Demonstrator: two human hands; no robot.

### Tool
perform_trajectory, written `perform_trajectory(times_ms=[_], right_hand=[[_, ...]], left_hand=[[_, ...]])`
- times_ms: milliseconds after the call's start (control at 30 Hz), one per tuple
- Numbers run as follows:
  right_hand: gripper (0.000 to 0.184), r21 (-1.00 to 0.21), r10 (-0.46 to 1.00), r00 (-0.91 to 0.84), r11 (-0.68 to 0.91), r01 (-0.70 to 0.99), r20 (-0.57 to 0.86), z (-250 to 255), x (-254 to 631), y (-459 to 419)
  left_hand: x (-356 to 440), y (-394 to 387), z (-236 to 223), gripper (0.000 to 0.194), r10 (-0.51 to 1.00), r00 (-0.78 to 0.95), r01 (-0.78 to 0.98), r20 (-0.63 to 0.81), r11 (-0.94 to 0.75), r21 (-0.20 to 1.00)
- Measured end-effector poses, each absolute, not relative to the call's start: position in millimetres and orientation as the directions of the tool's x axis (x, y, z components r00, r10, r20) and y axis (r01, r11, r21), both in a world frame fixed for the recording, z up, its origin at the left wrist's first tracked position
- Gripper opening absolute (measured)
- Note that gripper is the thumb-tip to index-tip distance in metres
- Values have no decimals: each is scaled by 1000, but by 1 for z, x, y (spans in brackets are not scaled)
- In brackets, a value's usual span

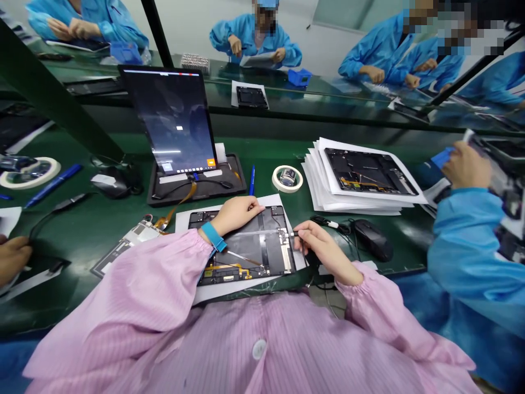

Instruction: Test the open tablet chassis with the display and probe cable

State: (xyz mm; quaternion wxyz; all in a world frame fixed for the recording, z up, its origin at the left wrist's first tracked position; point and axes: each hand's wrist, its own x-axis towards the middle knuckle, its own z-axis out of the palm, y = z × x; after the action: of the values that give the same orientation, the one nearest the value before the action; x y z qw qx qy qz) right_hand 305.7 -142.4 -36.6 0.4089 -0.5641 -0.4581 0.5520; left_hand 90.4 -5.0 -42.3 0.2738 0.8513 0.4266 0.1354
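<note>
An opened tablet [246, 243] with bare circuit parts and orange flex strips lies on white paper in front of me. My left hand [238, 212], with a blue wrist strap [214, 237], reaches across it, fingers curled at its far edge. At the tablet's right side, my right hand [318, 241] pinches a cable plug [294, 234] against the edge; the fingers partly hide the plug. Behind, a lit screen [172, 120] stands upright in a dark tray [197, 191]. An orange flex cable [182, 203] runs from there toward a loose board [135, 241].
Paper sheets [314, 189] carry another opened tablet [369, 172] to the right. Tape roll [275, 180], blue pen [252, 180] and black mouse [372, 239] lie nearby. A co-worker's blue sleeve [467, 235] is close at right; another person's hand [14, 258] is at left.
</note>
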Motion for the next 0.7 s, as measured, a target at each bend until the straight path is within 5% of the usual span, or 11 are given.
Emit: perform_trajectory(times_ms=[200, 300, 400, 500, 600, 700], right_hand=[[27, -962, 967, -73, -234, 142, -246, -47, 309, -139], [24, -889, 971, -53, -190, 418, -233, -42, 305, -140], [30, -548, 998, 45, -57, 835, -36, -34, 294, -145], [39, -199, 992, -19, 43, 979, 123, -30, 280, -152], [45, -46, 980, -108, 117, 992, 167, -35, 273, -154], [48, -39, 969, -121, 132, 990, 217, -47, 273, -152]], left_hand=[[90, -5, -42, 33, 800, 599, 647, -3, -482, 591], [90, -4, -44, 34, 805, 594, 649, 2, -480, 590], [90, -4, -46, 34, 807, 590, 644, 16, -482, 594], [90, -5, -45, 34, 809, 588, 634, 28, -482, 604], [91, -6, -45, 35, 812, 582, 637, 39, -485, 600], [91, -5, -45, 34, 816, 577, 646, 42, -487, 588]])
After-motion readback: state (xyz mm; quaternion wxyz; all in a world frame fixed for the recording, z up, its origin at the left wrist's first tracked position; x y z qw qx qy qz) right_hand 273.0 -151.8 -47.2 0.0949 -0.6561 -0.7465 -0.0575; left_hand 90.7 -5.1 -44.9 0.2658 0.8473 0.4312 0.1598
